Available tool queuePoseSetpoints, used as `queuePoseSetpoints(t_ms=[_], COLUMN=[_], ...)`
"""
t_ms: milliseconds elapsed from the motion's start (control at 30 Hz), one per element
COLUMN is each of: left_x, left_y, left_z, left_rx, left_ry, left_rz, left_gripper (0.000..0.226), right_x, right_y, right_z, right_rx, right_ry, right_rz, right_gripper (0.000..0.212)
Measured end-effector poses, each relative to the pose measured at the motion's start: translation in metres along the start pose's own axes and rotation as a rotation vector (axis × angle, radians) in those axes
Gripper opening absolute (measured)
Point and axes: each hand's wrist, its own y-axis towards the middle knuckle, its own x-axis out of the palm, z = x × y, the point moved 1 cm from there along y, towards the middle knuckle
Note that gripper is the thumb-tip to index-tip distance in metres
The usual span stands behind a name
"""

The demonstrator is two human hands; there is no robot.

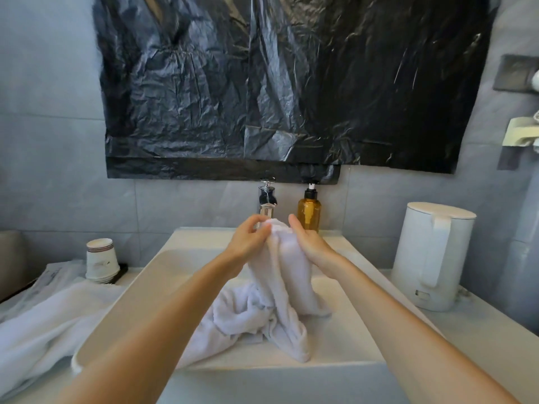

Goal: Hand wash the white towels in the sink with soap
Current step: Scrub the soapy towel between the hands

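Head view looks down over both forearms at a white sink (347, 339), and the scrubbing step seems to be in hand. The left hand (249, 239) pinches the top of the towel (280, 275) with curled fingers. The right hand (306, 243) grips the facing fold, thumb raised and fingers buried in the cloth. Together they hold the bunched top up near the basin's 12 o'clock edge, while the lower folds trail down and lie heaped on the basin floor. No suds or running water show, so I cannot tell whether soap is already on. If not, the next move calls for freeing one hand to press the soap bottle (309, 211) at 1 o'clock; otherwise, for rubbing the two folds against each other. The faucet (267, 199) stands at 12 o'clock, just behind the hands. The basin holds only the towel, with no standing water visible. The amber bottle is tinted throughout and its level is not readable. At 3 o'clock a white kettle (431, 258) sits lid-down, contents hidden. At 9 o'clock a stack of paper cups (100, 259) seems to stand mouth-down. At 8 o'clock a draped towel (43, 325) lies on the counter and runs over the sink's rim; whether it is a separate piece I cannot tell.
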Motion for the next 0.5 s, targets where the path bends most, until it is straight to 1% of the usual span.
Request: queuePoseSetpoints(t_ms=[67,133,167,200,267,333,367,400,500], left_x=[-0.021,-0.039,-0.046,-0.053,-0.058,-0.056,-0.054,-0.05,-0.039], left_y=[-0.003,-0.005,-0.006,-0.007,-0.008,-0.009,-0.008,-0.007,-0.003], left_z=[-0.003,-0.009,-0.011,-0.013,-0.012,-0.009,-0.01,-0.011,-0.019], left_rx=[0.042,0.044,0.034,0.027,0.031,0.021,-0.001,-0.032,-0.15], left_ry=[0.1,0.33,0.46,0.572,0.701,0.69,0.629,0.546,0.36], left_rz=[0.029,0.026,0.012,-0.003,-0.005,0.049,0.085,0.121,0.231], left_gripper=[0.008,0.009,0.013,0.023,0.042,0.05,0.051,0.051,0.054], right_x=[-0.003,-0.001,0.001,0.002,0.007,0.013,0.016,0.018,0.02], right_y=[-0.004,-0.009,-0.011,-0.013,-0.014,-0.013,-0.011,-0.011,-0.009], right_z=[-0.013,-0.02,-0.021,-0.021,-0.017,-0.008,-0.003,0.002,0.009], right_rx=[-0.092,-0.134,-0.131,-0.129,-0.155,-0.193,-0.201,-0.207,-0.217], right_ry=[0.005,-0.019,-0.053,-0.091,-0.199,-0.26,-0.252,-0.241,-0.127], right_rz=[-0.008,-0.068,-0.104,-0.138,-0.17,-0.162,-0.15,-0.129,-0.076], right_gripper=[0.055,0.06,0.062,0.063,0.065,0.075,0.078,0.076,0.06])
